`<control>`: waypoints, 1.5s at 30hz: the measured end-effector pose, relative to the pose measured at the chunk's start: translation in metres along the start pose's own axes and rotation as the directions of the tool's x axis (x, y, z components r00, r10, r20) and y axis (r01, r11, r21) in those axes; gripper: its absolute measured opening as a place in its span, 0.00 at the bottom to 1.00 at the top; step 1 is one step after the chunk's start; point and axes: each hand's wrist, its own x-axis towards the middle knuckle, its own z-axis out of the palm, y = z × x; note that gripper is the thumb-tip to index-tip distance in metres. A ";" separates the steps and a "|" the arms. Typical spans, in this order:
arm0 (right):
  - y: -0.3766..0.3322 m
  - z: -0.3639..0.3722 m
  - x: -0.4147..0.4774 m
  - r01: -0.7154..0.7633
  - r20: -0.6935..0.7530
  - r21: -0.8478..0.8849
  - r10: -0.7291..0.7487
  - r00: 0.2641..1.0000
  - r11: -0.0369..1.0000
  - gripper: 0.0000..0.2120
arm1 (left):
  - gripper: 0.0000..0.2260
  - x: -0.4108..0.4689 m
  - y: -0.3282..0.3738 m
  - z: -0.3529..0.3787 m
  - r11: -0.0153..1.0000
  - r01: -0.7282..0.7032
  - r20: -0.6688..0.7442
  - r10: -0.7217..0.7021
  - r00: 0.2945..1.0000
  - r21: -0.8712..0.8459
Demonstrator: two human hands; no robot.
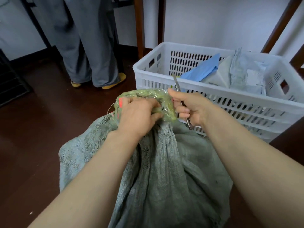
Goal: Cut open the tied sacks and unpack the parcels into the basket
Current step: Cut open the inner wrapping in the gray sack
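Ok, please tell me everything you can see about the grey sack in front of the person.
The sack is grey-green, loosely woven fabric, slumped on the dark floor beside the white basket. Its gathered neck, not yet cut open, is wrapped in yellowish clear tape with orange marks at the left. The left hand grips this neck; the right hand, holding a metal blade, is close against it.

The cloth of the sack [164, 170] hides what is inside, and its bottom is cut off at 6 o'clock; the fingertips of the left hand [138, 116] are partly hidden in its taped neck [148, 94]. The right hand [189, 107] covers the middle of the blade [177, 84] it grips. At 11 o'clock a standing person [85, 46] is cut off above the legs, at 3 o'clock the basket [222, 96] leaves the picture, and the labels on the parcels [238, 74] are too small to read.
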 end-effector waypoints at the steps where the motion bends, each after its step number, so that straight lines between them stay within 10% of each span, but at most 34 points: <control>1: -0.001 0.000 -0.002 0.010 -0.011 -0.060 -0.011 1.000 0.998 0.07 | 0.12 0.000 0.000 0.000 1.000 0.013 0.012 -0.013 1.000 -0.022; 7: -0.012 0.006 -0.010 0.098 -0.077 -0.097 -0.105 0.991 0.991 0.06 | 0.29 0.008 0.017 -0.010 0.994 0.056 0.049 -0.052 0.997 -0.089; 14: -0.038 -0.014 -0.031 0.097 -0.034 -0.316 -0.113 0.993 0.944 0.07 | 0.08 0.021 0.016 -0.024 0.837 0.305 0.070 -0.308 0.949 -0.454; 22: -0.058 -0.024 -0.063 0.119 0.049 -0.856 -0.149 0.988 0.503 0.08 | 0.07 0.027 0.012 0.002 0.539 0.539 0.245 -0.522 0.817 -0.648; 36: -0.048 0.012 -0.068 -0.027 0.050 -0.969 -0.304 0.951 -0.245 0.10 | 0.15 0.035 0.022 0.017 0.730 0.491 0.182 -0.465 0.867 -0.475; 45: -0.031 0.048 -0.072 -0.065 0.009 -0.947 -0.226 0.974 -0.316 0.13 | 0.09 0.023 0.025 0.020 0.852 0.428 0.089 -0.422 0.902 -0.301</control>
